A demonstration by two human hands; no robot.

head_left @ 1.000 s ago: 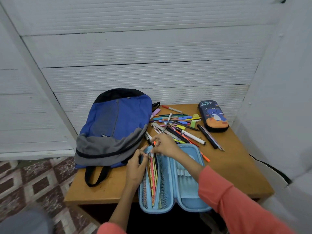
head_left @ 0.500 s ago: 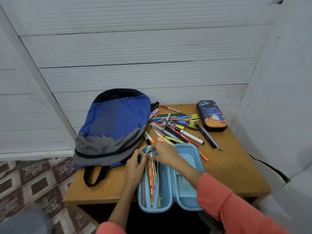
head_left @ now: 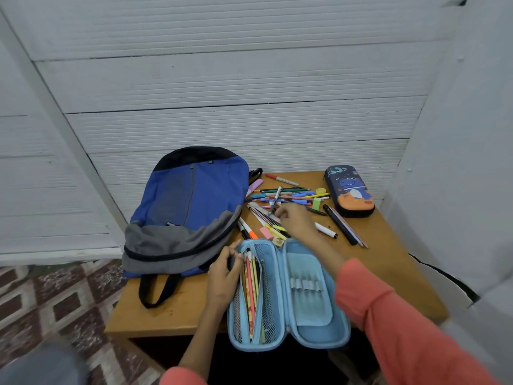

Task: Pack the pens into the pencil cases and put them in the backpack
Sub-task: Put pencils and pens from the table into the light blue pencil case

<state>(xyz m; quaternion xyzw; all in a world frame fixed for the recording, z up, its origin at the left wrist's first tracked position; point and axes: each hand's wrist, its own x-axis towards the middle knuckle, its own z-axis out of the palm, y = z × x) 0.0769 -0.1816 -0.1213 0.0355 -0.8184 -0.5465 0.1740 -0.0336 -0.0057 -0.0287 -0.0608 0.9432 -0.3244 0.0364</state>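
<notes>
Your right hand point(head_left: 295, 221) is the nearer one to the loose pens point(head_left: 283, 194). It is already over the near edge of the heap, fingers point(head_left: 286, 212) curled down onto it. Whether they have closed on a pen, you cannot tell from here. The sticks under your fingertips run diagonally, tips slanting away to your left. Just beyond the fingertips, the rest lie mostly crosswise, so a pinch across the barrel suits them better than a scoop.

They are thin, smooth plastic and lacquered barrels lying crossed over one another, and likely to roll or drag a neighbour along. A white marker point(head_left: 326, 230) and a black marker point(head_left: 341, 226) lie to the right of your wrist.

Your left hand point(head_left: 224, 270) pinches the left rim of the light-blue pencil case point(head_left: 308, 309). The case lies open flat below your right wrist, its long axis pointing toward you. It has a stiff moulded shell, mesh pockets and elastic loops. Several pencils point(head_left: 251, 287) already stand lengthwise in its left half.

The backpack point(head_left: 191, 207), soft blue and grey fabric, lies flat left of your left-hand fingers. The dinosaur pencil case point(head_left: 349, 194), a hard printed shell, sits zipped beyond the pens on the wooden table point(head_left: 388, 268).
</notes>
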